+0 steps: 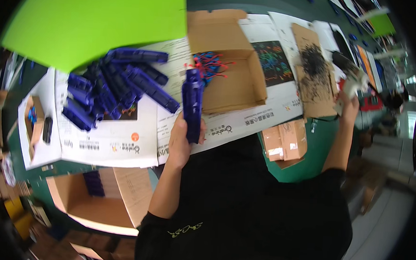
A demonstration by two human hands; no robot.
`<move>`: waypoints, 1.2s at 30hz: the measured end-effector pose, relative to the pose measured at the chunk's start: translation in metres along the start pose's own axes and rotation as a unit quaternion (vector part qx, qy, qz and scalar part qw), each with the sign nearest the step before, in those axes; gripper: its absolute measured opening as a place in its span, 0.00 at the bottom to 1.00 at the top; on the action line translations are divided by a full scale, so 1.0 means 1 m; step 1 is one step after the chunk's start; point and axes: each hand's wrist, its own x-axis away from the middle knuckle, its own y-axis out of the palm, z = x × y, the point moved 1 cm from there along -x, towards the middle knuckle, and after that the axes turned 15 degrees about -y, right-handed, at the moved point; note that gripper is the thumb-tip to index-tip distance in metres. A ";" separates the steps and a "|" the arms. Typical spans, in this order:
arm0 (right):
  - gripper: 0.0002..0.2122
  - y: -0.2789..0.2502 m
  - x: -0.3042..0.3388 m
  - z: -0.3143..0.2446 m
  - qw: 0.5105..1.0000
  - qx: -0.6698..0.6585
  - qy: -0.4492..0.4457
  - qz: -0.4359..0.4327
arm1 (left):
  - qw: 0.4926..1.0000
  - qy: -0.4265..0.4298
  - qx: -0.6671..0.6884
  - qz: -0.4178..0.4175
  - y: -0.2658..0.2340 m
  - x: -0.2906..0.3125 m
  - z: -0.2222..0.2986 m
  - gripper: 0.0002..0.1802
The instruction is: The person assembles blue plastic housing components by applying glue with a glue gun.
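My left hand (181,142) is closed around the lower end of a long dark-blue plastic housing (192,98), held upright in front of my chest. The top of that housing reaches the left edge of an open cardboard box (236,86), where thin wires with red ends (213,68) lie bunched. Off to the right, my right hand (348,105) grips a pale power screwdriver (356,86) with a dark front end. The tool's dark end points toward small black screws (313,65) heaped on a cardboard sheet (315,102).
A pile of similar blue housings (116,83) lies at left beneath a bright green board (105,21). Printed paper sheets (146,148) cover the bench. An open carton (95,209) stands at the lower left, and a small taped box (285,139) sits near my body.
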 end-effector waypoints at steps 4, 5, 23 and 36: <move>0.24 0.018 0.026 -0.053 0.968 -0.220 -0.086 -0.079 | 0.999 0.038 0.003 -0.007 0.003 0.004 0.005 0.32; 0.27 0.022 0.029 -0.056 0.950 -0.279 -0.059 -0.123 | 0.999 0.042 0.024 0.000 0.001 0.006 0.006 0.31; 0.16 0.143 0.150 -0.147 0.822 -0.215 -0.153 -0.505 | 0.997 0.046 0.023 0.058 -0.002 0.007 0.004 0.26; 0.07 0.155 0.167 -0.127 0.853 -0.201 -0.102 -0.471 | 0.998 0.051 -0.001 0.047 -0.003 0.006 0.001 0.27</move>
